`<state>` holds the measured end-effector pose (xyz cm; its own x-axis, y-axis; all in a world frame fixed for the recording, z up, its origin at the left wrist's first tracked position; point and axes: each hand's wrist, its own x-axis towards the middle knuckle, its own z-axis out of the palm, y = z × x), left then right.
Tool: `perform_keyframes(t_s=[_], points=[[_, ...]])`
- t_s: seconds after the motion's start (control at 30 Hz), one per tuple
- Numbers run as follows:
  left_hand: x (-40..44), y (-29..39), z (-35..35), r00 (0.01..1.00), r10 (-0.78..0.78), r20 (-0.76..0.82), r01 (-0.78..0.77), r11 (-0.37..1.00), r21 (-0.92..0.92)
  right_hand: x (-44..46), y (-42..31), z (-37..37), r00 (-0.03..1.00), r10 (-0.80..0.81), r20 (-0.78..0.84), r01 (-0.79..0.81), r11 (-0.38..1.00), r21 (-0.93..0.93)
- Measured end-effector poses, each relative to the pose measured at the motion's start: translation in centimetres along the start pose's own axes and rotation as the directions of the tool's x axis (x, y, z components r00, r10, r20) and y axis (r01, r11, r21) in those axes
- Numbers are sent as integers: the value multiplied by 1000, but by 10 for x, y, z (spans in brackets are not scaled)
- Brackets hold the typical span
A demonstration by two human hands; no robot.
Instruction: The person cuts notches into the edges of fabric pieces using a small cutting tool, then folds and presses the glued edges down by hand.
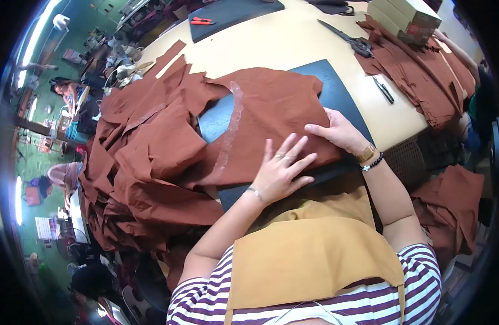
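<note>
A rust-brown fabric piece with a whitish strip along its curved edge lies over a dark board. My left hand rests on the fabric near its lower edge, its fingers spread. At the fabric's right edge, my right hand has its thumb on top and its other fingers partly hidden at the edge, gripping it. A large crumpled heap of the same brown cloth lies to the left, against the piece.
Large scissors, a pen and a red cutter on a second board lie on the table. A cardboard box sits on stacked brown cloth. Other people are at the left and right.
</note>
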<state>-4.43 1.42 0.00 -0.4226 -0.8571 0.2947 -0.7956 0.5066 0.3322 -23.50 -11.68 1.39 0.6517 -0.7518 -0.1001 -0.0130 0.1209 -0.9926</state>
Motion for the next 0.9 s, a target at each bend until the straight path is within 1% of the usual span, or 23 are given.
perform_keyframes(t_s=[0.03, 0.07, 0.13, 0.17, 0.2, 0.27, 0.3, 0.33, 0.4, 0.43, 0.47, 0.5, 0.53, 0.57, 0.6, 0.63, 0.67, 0.73, 0.77, 0.8, 0.83, 0.87, 0.9], points=[[-7, -2, -8, 999, -32, -26, 33, 999, 19, 1, 3, -4, 995, 93, -28, -92, 996, 20], [-14, -3, -18, 996, -69, -55, 71, 997, 39, 0, 5, -8, 997, 63, -39, -63, 998, 0], [-28, -8, -40, 963, -251, -102, 265, 952, 155, 2, 10, -14, 999, -5, -49, 3, 999, -41], [-35, -16, -46, 925, -369, -92, 380, 899, 218, 4, 9, -21, 995, -33, -91, 27, 998, -56], [-43, -26, -52, 885, -455, -99, 464, 847, 259, 10, 15, -32, 978, -135, -157, 122, 989, -87], [-65, -54, -56, 838, -519, -169, 546, 780, 306, 10, 4, -46, 939, -83, -333, 94, 995, 19], [-70, -63, -62, 826, -552, -117, 561, 779, 281, 8, -2, -54, 936, -2, -352, 58, 987, 149], [-73, -66, -64, 812, -580, -64, 575, 777, 255, 4, -4, -59, 949, 20, -315, 28, 989, 146], [-70, -66, -59, 854, -506, -121, 519, 811, 270, -8, -8, -66, 966, 62, -250, -28, 991, 134], [-68, -68, -57, 873, -469, -133, 487, 837, 249, -12, -4, -69, 985, 81, -154, -48, 977, 208], [-65, -69, -55, 891, -430, -144, 453, 862, 229, -14, -3, -73, 993, 52, -108, -36, 989, 142], [-58, -61, -58, 893, -417, -171, 437, 893, 107, -14, -2, -78, 998, 28, -58, -23, 997, 75], [-50, -46, -64, 807, -585, -83, 585, 811, -22, -13, -3, -84, 1000, 8, -4, -8, 1000, 8], [-41, -29, -70, 779, -621, 91, 620, 740, -259, -8, -7, -99, 998, -55, 39, 61, 977, -202], [-32, -11, -77, 747, -607, 271, 654, 598, -464, 2, -10, -112, 978, -166, -125, 111, 925, -364], [-21, 10, -88, 784, -453, 425, 621, 566, -542, 12, -13, -122, 921, -294, -257, 124, 844, -521], [-12, 24, -93, 796, -271, 541, 595, 517, -615, 20, -26, -119, 648, -683, -338, 83, 504, -860], [0, 24, -83, 882, -142, 450, 400, 729, -555, 27, -53, -111, 531, -823, -200, -75, 190, -979], [11, 18, -81, 902, -191, 387, 398, 715, -575, 31, -56, -103, 637, -738, -224, -68, 236, -969], [21, 6, -75, 922, -242, 303, 376, 752, -541, 30, -55, -91, 734, -634, -245, -73, 285, -956], [31, -12, -66, 956, -244, 163, 292, 854, -430, 27, -51, -77, 817, -515, -261, -92, 331, -939], [39, -32, -56, 976, -217, 22, 213, 930, -299, 25, -36, -56, 866, -391, -310, -202, 295, -934], [50, -52, -47, 983, -170, -70, 154, 969, -192, 16, -26, -33, 893, -329, -308, -249, 209, -946]])
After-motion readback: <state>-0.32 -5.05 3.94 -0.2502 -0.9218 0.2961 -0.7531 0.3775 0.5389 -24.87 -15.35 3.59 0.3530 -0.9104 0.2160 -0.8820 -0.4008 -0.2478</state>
